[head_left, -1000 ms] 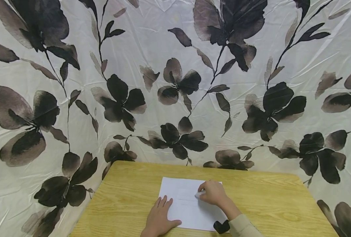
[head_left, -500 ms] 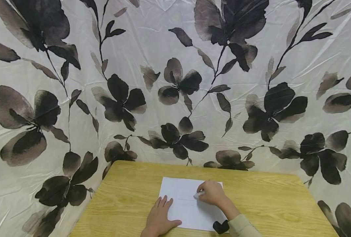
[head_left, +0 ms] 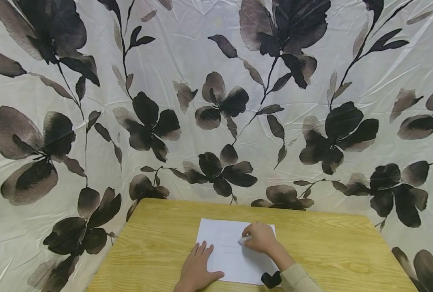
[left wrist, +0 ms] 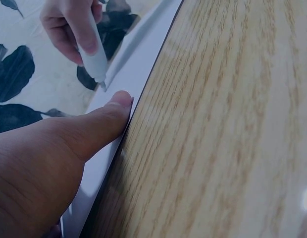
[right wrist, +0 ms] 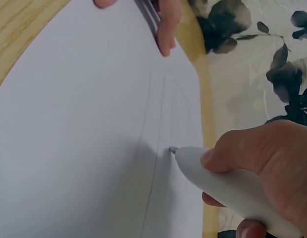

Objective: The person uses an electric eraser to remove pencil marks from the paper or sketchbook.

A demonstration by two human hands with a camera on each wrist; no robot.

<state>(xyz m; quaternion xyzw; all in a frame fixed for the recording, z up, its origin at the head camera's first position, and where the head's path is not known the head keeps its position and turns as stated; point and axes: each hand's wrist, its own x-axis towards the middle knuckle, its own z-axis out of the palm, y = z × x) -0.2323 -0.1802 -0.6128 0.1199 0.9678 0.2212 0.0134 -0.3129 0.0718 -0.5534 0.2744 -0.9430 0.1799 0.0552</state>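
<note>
A white sheet of paper [head_left: 234, 267] with a few faint lines lies on the wooden table. My right hand [head_left: 261, 238] grips a thick white correction pen [right wrist: 232, 191] with a narrow metal tip. In the right wrist view, that tip meets the paper beside the faint lines [right wrist: 156, 163]. My left hand [head_left: 199, 268] rests flat on the paper's left part, fingers spread. Its thumb [left wrist: 106, 121] lies on the near edge of the sheet in the left wrist view.
The yellow wood-grain table [head_left: 158, 239] reaches back to a white cloth [head_left: 187, 52] printed with dark flowers. A black heart-shaped object [head_left: 271, 279] shows near the paper's lower right corner, beside the right sleeve [head_left: 299, 279].
My right hand and the correction pen have shifted slightly to the left over the paper. The left hand has stayed in place.
</note>
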